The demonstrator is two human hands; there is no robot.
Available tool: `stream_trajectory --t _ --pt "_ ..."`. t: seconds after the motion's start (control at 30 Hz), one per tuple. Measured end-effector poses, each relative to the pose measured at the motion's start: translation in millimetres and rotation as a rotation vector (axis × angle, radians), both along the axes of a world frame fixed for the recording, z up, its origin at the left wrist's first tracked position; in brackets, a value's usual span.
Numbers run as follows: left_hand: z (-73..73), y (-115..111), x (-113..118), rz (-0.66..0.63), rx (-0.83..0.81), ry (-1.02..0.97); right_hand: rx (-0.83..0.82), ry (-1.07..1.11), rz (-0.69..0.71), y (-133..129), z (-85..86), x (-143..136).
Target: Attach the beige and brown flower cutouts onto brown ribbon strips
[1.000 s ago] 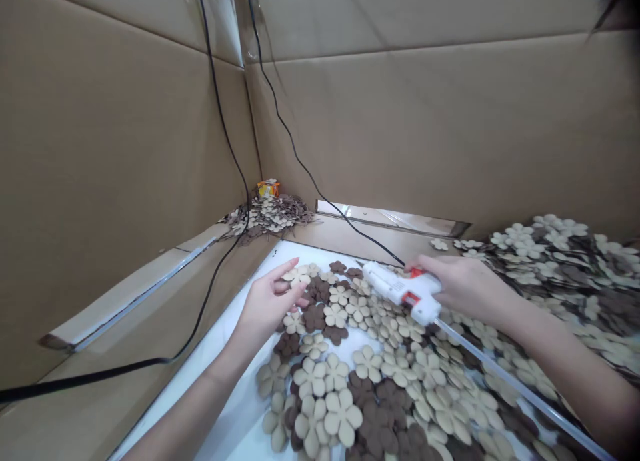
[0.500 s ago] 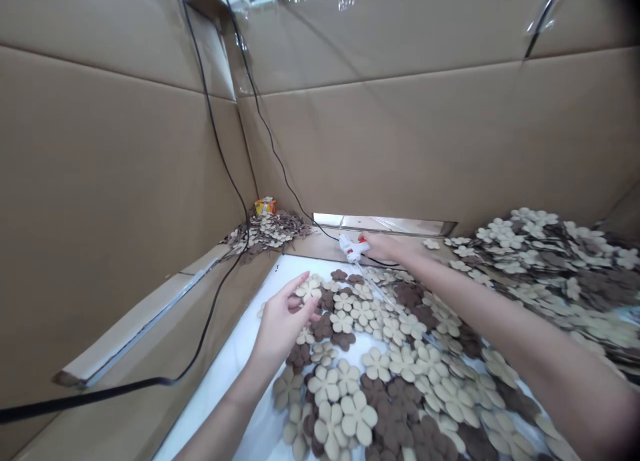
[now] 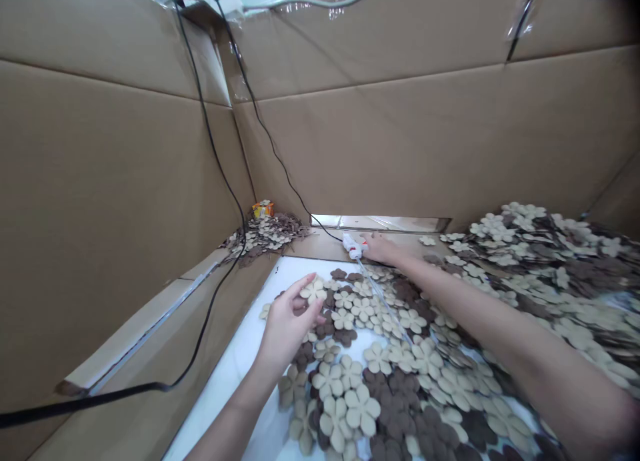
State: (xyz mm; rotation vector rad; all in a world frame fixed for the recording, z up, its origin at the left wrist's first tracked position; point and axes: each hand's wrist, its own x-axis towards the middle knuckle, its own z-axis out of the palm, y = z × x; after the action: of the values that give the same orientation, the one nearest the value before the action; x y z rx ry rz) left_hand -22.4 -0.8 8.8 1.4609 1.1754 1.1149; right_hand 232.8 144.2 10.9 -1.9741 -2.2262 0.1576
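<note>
A cream, five-petalled flower (image 3: 313, 291) is pinched between the thumb and fingers of the left hand (image 3: 287, 322), just below the frame's centre. A white glue gun (image 3: 353, 247) with red parts is seen right of centre, touched by the right hand (image 3: 382, 249); whether those fingers are clamped on it cannot be told. The orange box (image 3: 263, 209), left of centre, is topped by a flower; its contents are hidden. The forearms are cut off by the frame's edges.
</note>
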Motion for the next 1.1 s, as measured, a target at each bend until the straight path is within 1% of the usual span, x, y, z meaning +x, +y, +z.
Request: stream_trajectory --t 0.1,0.17,0.27,0.33,0.4,0.47,0.53,0.6,0.67,0.77,0.83,0.9,0.93,1.0,1.1 --pt "0.7 -1 0 0.012 0.007 0.015 0.077 0.001 0.016 -16 6.4 11" --pt "1.9 -2 1 0.006 0.019 0.027 0.09 -0.005 0.049 -33 13.4 27" --pt "2.7 -6 2 -0.028 0.038 0.043 0.035 -0.023 0.091 -70 23.5 64" --pt "3.1 -9 4 -0.057 0.027 0.05 -0.013 -0.036 0.093 -101 25.7 93" --pt "4.1 -11 5 -0.086 0.003 0.061 -0.06 -0.034 0.109 -133 22.4 122" --pt "5.5 -14 7 -0.111 -0.02 0.069 -0.076 -0.014 0.039 -163 14.2 147" --pt "6.5 -15 8 -0.137 -0.05 0.059 -0.064 -0.013 -0.048 -188 3.3 163" --pt "6.2 -16 9 -0.162 -0.074 0.04 -0.039 0.006 -0.095 -206 -8.3 172" --pt "4.4 -16 11 -0.179 -0.066 0.03 -0.011 0.039 -0.099 -216 -18.7 173" --pt "1.1 -15 15 -0.203 -0.045 0.049 0.042 0.063 -0.107 -219 -27.6 169" --pt "-0.1 -15 18 -0.21 -0.048 0.067 0.071 0.087 -0.122 -217 -27.0 167" --pt "-0.5 -15 20 -0.199 -0.054 0.07 0.103 0.106 -0.145 -215 -21.6 172" --pt "-0.6 -15 20 -0.192 -0.058 0.065 0.119 0.101 -0.165 -214 -17.9 177" --pt "-1.2 -14 19 -0.182 -0.071 0.057 0.119 0.047 -0.252 -215 -10.5 196" --pt "-3.5 -13 18 -0.181 -0.096 0.055 -0.014 -0.047 -0.447 -227 -3.7 235"
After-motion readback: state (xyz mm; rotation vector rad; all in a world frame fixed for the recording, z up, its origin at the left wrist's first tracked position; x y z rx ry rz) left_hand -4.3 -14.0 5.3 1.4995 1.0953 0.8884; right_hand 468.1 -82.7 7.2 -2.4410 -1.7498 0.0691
